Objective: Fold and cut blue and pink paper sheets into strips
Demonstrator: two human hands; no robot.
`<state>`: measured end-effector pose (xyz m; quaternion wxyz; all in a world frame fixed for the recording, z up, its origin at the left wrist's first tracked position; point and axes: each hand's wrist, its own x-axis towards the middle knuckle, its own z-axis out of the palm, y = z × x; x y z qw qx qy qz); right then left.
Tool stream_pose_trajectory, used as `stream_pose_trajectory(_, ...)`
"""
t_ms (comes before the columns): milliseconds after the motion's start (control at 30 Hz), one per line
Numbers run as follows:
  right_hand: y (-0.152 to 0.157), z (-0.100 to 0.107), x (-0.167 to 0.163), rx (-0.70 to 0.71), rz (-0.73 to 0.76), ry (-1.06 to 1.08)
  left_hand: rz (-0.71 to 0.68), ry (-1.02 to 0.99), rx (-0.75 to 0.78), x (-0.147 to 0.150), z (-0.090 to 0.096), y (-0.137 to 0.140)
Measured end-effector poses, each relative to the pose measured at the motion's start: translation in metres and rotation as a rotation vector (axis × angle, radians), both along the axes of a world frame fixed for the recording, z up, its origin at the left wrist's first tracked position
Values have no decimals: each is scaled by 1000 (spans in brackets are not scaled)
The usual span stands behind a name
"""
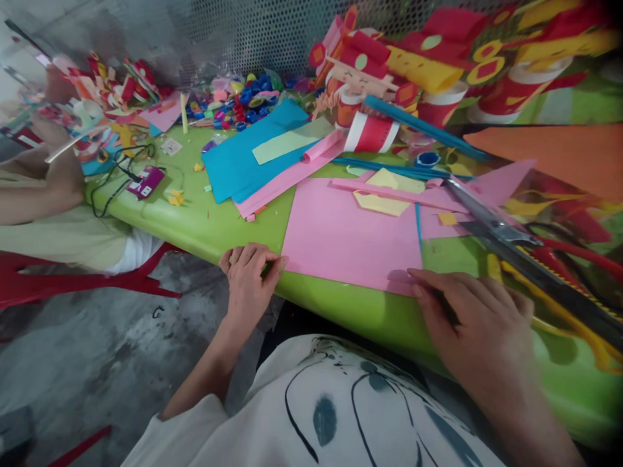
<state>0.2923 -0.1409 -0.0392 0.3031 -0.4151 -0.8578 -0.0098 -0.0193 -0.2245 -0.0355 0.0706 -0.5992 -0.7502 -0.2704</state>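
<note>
A pink craft sheet (348,240) lies flat at the front edge of the green table. At its near left corner, my left hand (250,279) pinches the edge between thumb and forefinger, the other fingers curled over the tabletop. The near right corner is held between the thumb and forefinger of my right hand (479,324). A narrow pink strip (399,196) and a pale yellow cut piece (384,201) rest on the sheet's far right part. Open scissors (491,217) with red handles lie beyond my right hand.
Blue sheets (257,155) lie behind on the green table (185,227). Paper-cup figures (438,97) and bottle caps (253,97) crowd the back. An orange sheet (559,152) is at right. Another person's arm (43,188) rests at left, near a purple box (146,182) with a black cable.
</note>
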Motion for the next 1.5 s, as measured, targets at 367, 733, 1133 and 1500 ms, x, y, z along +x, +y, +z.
stream_pose_trajectory(367, 4, -10, 3, -39, -45, 20, -167, 134, -223, -14, 27, 10)
stream_pose_trajectory(733, -1, -10, 4, -45, -26, -58, -605, 442, -88, 92, 29, 23)
stream_pose_trajectory(1133, 0, -8, 5, -87, -7, -42, -298, 536, -21, 55, 13, -16)
stream_pose_trajectory(1500, 2, -11, 5, -42, -7, -36, -207, 459, 64, 23, -1, -30)
